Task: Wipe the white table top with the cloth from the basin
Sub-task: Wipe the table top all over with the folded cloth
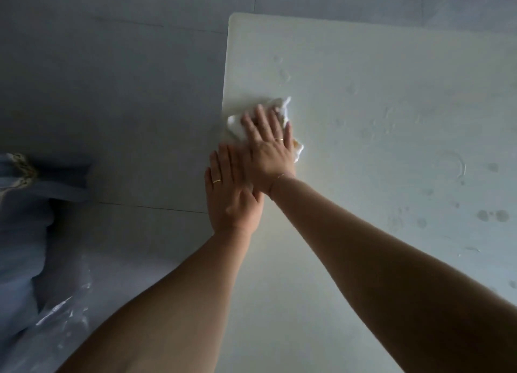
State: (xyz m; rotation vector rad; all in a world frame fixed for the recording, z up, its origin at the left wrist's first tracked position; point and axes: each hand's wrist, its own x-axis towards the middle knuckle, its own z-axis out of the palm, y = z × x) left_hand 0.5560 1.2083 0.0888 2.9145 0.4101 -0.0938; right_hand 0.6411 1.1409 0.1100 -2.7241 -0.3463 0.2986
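Head view: the right hand (265,146) lies flat, fingers spread, pressing the cloth (237,123) by the table's (363,65) left edge; the left hand (232,196), flat and empty, overlaps it. An outward stroke could push the cloth off that edge.

Both arms reach forward; the right hand (267,151) lies flat, fingers spread, overlapping the flat left hand's (232,193) fingertips.

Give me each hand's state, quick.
Left hand: open, flat at the table edge.
Right hand: open, flat on the cloth.
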